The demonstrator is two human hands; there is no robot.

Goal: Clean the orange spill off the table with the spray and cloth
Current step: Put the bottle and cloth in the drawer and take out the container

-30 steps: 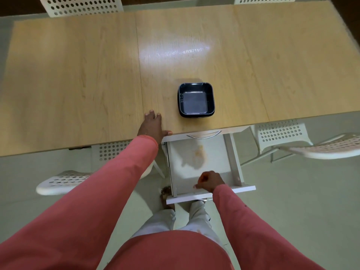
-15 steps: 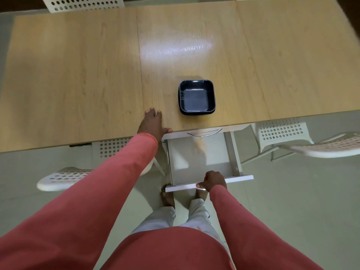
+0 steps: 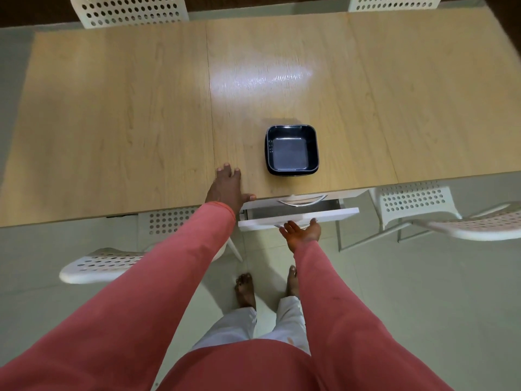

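A white drawer [image 3: 298,217] under the wooden table [image 3: 141,122] stands almost closed, with only a narrow strip of its inside showing. My right hand [image 3: 303,231] is open, its fingers against the drawer's front panel. Flat on the table's near edge lies my left hand [image 3: 227,187], fingers spread. No spray bottle and no cloth are in view. The drawer's floor, where the orange stain lay, is hidden.
A dark blue square dish [image 3: 291,149] sits on the table near the front edge, right of my left hand. White perforated chairs stand at the near left [image 3: 98,263], near right [image 3: 417,204] and behind the table. My bare feet [image 3: 245,289] are on the pale floor.
The drawer slid from wide open to nearly closed, hiding the orange stain on its floor. My right hand went from gripping the front panel to lying open against it. My left hand stayed put.
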